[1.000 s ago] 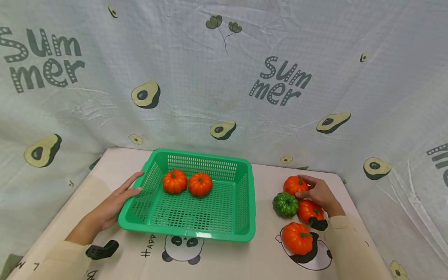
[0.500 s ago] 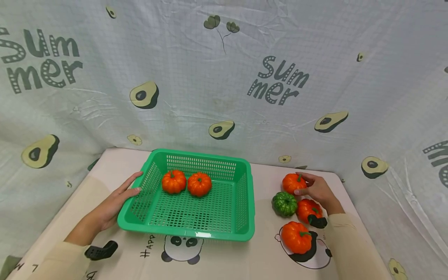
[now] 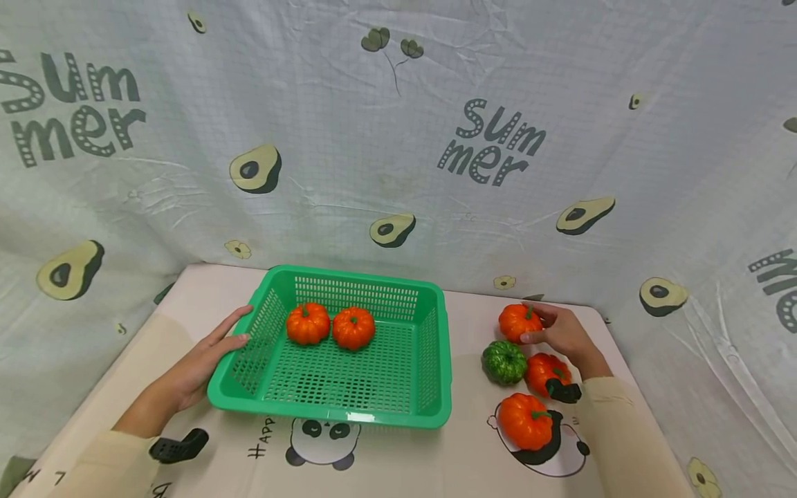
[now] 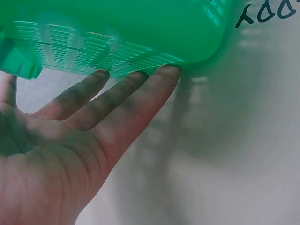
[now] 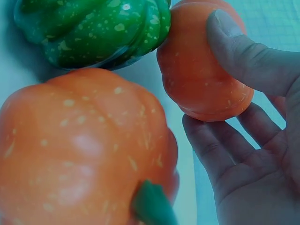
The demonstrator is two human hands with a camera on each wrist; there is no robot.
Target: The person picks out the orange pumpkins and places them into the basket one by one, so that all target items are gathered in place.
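My left hand point(image 3: 196, 370) holds the left rim of a green plastic basket point(image 3: 336, 417). In the left wrist view several fingers point(image 4: 129, 101) lie straight against the basket's outer wall; in the head view the thumb rests over the rim. Inside the basket sit two orange pumpkins, one on the left point(image 3: 308, 324) and one beside it point(image 3: 353, 328). My right hand point(image 3: 563, 335) pinches another orange pumpkin point(image 3: 518, 323) between thumb and fingers, at the table's far right. A green pumpkin point(image 3: 504, 362) and a red-orange pumpkin point(image 3: 548, 373) lie just in front of it.
Nearer to me, an orange pumpkin point(image 3: 526, 422) lies on a panda print. The pale printed tablecloth point(image 3: 386, 463) covers the table. A white curtain point(image 3: 330, 104) with avocado prints hangs behind and at the sides.
My right hand has shifted the pinched pumpkin slightly away and left, widening its gap from the red-orange one. The left hand and basket stay put; the view has drifted a little.
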